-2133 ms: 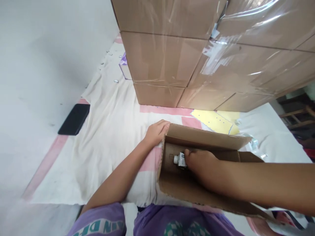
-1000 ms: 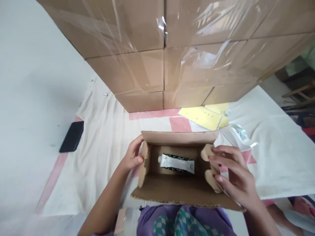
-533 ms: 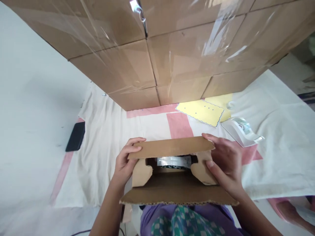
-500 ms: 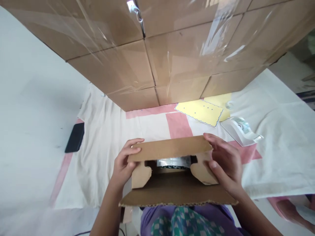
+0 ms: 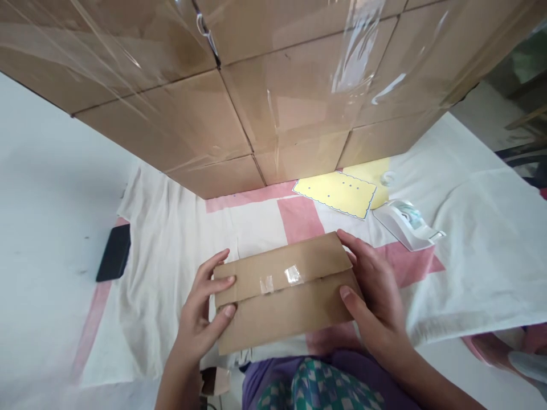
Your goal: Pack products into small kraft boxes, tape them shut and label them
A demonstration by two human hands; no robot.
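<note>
carton [image 5: 282, 320] folded closed

left grip [image 5: 200, 319] and right grip [image 5: 378, 293], part-curled, clasp its ends, with it between them; pressing the flaps [image 5: 316, 257] together looks the step in hand, likely calling for even pressure next.

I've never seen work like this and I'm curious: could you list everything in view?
Small box: one, brown with clear tape, between both hands
Box stack: one, brown under clear film, behind the small box
Tape dispenser: one, white, on the cloth, right
Ring-shaped item: one, whitish, beyond the dispenser
Patches: two, yellow, before the stack
Flat object: one, black, cloth's left edge
Cloth: one, off-white and pink, underneath
Wall: one, pale, left
Cardboard piece: one, brown, below the cloth
Clutter: uncountable, mostly dark, right background
Pink items: count unclear, lower right
Clothing: count unclear, purple and green, bottom
Left fingers: partly hidden, bare, box's left end
Right fingers: partly hidden, bare, box's right end
</note>
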